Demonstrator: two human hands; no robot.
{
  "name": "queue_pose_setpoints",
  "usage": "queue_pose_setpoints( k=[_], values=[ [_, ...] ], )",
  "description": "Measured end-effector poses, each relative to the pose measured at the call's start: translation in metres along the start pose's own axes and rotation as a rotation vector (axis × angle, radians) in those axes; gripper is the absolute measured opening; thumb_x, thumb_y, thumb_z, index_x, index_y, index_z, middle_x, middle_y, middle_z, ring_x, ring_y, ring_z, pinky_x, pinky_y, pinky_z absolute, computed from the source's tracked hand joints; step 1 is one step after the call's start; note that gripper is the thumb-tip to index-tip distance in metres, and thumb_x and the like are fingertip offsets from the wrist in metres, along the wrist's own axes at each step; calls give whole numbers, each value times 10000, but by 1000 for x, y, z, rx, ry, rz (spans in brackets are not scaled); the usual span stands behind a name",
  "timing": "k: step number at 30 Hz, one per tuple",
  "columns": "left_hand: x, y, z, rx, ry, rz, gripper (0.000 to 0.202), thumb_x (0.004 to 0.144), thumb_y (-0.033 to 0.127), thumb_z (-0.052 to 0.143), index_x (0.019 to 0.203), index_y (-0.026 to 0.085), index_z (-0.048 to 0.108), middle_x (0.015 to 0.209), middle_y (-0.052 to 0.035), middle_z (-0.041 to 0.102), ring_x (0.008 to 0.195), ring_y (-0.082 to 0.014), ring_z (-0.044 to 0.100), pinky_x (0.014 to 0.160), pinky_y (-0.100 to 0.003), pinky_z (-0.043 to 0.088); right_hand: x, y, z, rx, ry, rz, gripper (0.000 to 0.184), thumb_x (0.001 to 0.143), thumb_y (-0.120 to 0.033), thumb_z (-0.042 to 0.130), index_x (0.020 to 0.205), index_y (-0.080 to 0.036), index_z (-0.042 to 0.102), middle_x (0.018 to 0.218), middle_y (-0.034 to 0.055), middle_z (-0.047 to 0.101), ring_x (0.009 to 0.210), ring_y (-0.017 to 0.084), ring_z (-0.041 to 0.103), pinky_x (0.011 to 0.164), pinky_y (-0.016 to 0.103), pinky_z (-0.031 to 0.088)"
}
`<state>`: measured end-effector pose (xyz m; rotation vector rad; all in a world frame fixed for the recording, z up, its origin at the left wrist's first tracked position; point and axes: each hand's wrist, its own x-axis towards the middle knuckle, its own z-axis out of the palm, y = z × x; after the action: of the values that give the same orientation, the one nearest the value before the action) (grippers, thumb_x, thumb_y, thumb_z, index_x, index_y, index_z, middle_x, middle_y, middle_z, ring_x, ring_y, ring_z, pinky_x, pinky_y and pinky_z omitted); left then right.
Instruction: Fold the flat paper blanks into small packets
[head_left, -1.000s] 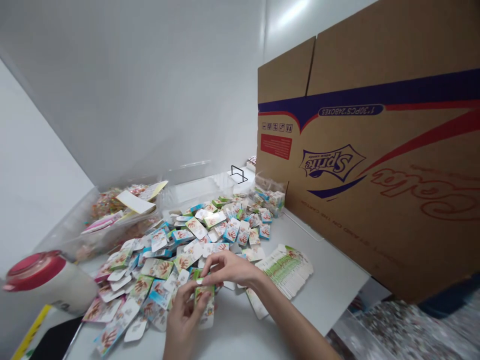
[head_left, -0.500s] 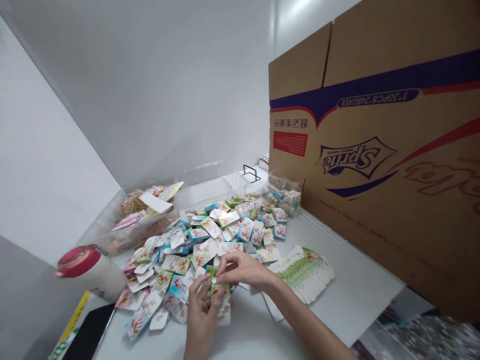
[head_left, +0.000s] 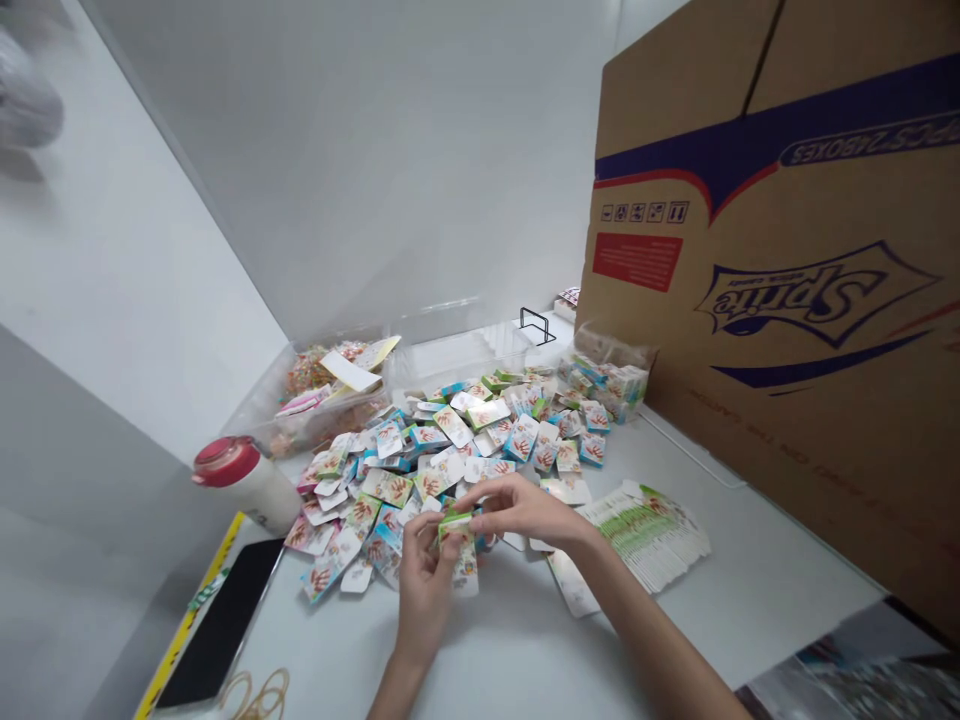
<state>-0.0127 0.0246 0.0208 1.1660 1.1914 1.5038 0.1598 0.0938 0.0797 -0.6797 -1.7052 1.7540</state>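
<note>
While both hands work close together above the near edge of the heap, the person's left hand [head_left: 424, 590] is curled almost shut, its fingers and thumb gripping a small white card with a green edge [head_left: 456, 527] and a printed white card hanging just below it [head_left: 466, 575]. The right hand [head_left: 525, 510] reaches in from the lower right, partly closed, its fingertips [head_left: 469, 497] pinching the top of the green-edged card. That card sits between the two hands, directly above a loose heap of small white, blue and green cards printed with red hand shapes [head_left: 450, 450], spread over a white table [head_left: 750, 600].

Just right of the right hand lies a fanned row of green-edged white cards [head_left: 649, 535]. At the far end of the heap, a clear plastic bag of packed cards [head_left: 611, 385] leans against a tall brown cardboard carton with blue Sprite printing [head_left: 780, 300], which fills the right of the frame. A clear plastic tub [head_left: 457, 360] stands behind the heap, and a white bottle with a red lid [head_left: 244, 485] lies at its left.
</note>
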Motion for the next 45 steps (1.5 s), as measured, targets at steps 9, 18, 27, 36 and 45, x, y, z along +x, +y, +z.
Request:
queue_pose_setpoints(
  k=[9, 18, 27, 36, 45],
  values=[
    [-1, 5, 1, 6, -35, -49, 458, 830, 469, 628, 1181, 195, 521, 1128, -101, 610, 859, -189, 660, 651, -275, 577, 6, 7, 1, 76, 65, -47, 292, 730, -308, 771, 935, -105, 727, 679, 40, 628, 608, 99, 571, 578, 197, 428],
    [0, -2, -5, 211, 11, 108, 315, 873, 444, 580, 1030, 171, 579, 994, -75, 642, 852, -165, 641, 768, -275, 533, 4, 8, 0, 73, -10, -163, 160, 758, -245, 749, 872, -134, 745, 911, 80, 641, 797, 134, 593, 702, 251, 473],
    [-1, -1, -1, 163, 21, 57, 397, 854, 480, 590, 1094, 166, 556, 1042, -111, 642, 908, -211, 665, 749, -293, 555, 0, 3, 2, -106, 30, -85, 245, 745, -313, 759, 879, -127, 673, 732, 9, 590, 613, 66, 478, 543, 175, 367],
    [-4, 19, 6, 45, 97, 54, 618, 923, 513, 452, 1417, 231, 211, 1234, -164, 535, 647, -167, 664, 532, -311, 567, -4, -9, -12, -102, 696, -563, 231, 853, -275, 644, 1079, -228, 659, 1228, 79, 556, 1082, 198, 590, 932, 332, 495],
    [-3, 10, 4, 99, 59, 70, 485, 921, 506, 458, 1281, 197, 354, 1103, -124, 560, 645, -158, 645, 529, -294, 559, 2, 5, -35, -405, 797, -299, 291, 822, -202, 517, 1047, -161, 697, 1283, 101, 556, 999, 182, 628, 842, 299, 522]
  ],
)
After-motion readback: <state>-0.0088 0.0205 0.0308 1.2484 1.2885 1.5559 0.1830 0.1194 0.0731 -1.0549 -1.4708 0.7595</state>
